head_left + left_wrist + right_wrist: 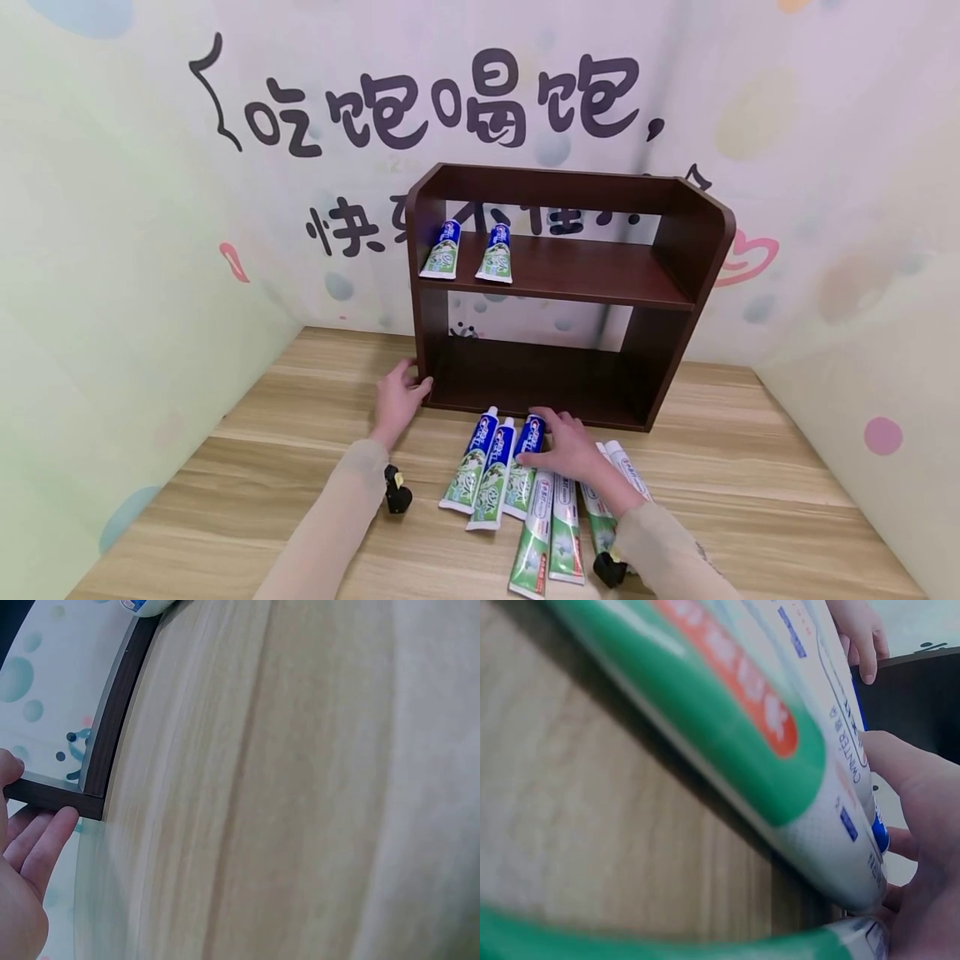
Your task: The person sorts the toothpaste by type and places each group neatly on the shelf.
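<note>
My left hand (399, 398) grips the lower left side panel of a dark brown two-tier shelf (555, 283). In the left wrist view its thumb and fingers lie on opposite sides of the panel (52, 796). My right hand (570, 450) holds a blue-and-green toothpaste tube (521, 483) near its cap end, thumb and fingers about it. Two matching tubes, one nearer (491, 492) and one farther left (471, 467), lie beside it on the table. In the right wrist view, a white-and-green toothpaste tube (780, 750) hides most of the held one.
On the upper tier stand two blue-and-green tubes, one at the far left (444, 254) and another (497, 257) beside it. Several white-and-green tubes (534, 533) lie on the wooden table (247, 475) under and beside my right forearm. A printed wall (337, 250) rises behind the shelf.
</note>
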{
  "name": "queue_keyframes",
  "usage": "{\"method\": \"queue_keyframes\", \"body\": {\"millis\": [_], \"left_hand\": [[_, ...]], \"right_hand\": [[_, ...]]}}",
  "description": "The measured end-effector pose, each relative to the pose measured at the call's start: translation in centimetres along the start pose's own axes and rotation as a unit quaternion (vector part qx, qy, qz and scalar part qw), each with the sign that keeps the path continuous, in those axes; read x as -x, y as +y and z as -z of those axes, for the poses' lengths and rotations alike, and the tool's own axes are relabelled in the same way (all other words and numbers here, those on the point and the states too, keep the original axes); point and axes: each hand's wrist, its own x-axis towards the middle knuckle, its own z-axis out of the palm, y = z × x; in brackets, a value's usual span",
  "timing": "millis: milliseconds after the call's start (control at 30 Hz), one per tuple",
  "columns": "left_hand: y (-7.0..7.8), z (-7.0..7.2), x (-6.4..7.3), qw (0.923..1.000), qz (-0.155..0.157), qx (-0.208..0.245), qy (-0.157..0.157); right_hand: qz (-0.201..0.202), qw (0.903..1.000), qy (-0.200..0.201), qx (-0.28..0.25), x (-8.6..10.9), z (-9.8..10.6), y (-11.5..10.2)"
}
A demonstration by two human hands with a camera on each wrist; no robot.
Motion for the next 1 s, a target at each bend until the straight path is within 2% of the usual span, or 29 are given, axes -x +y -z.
{"method": "queue_keyframes", "body": {"millis": [300, 533, 767, 1000], "left_hand": [[-0.2, 0.1, -0.1, 1.0, 0.001, -0.008, 0.002], [-0.3, 0.2, -0.3, 0.9999, -0.003, -0.012, 0.0], [-0.2, 0.2, -0.2, 0.9999, -0.007, -0.015, -0.002], [-0.1, 0.2, -0.2, 0.9999, -0.004, -0.005, -0.009]], "right_hand": [[-0.004, 0.9998, -0.016, -0.009, -0.5, 0.0, -0.9], [-0.002, 0.9997, -0.007, -0.023, -0.9, -0.1, -0.8], [0.006, 0.9979, 0.005, -0.065, -0.8, -0.2, -0.7], [0.039, 0.9918, 0.023, -0.12, -0.3, -0.3, -1.2]]}}
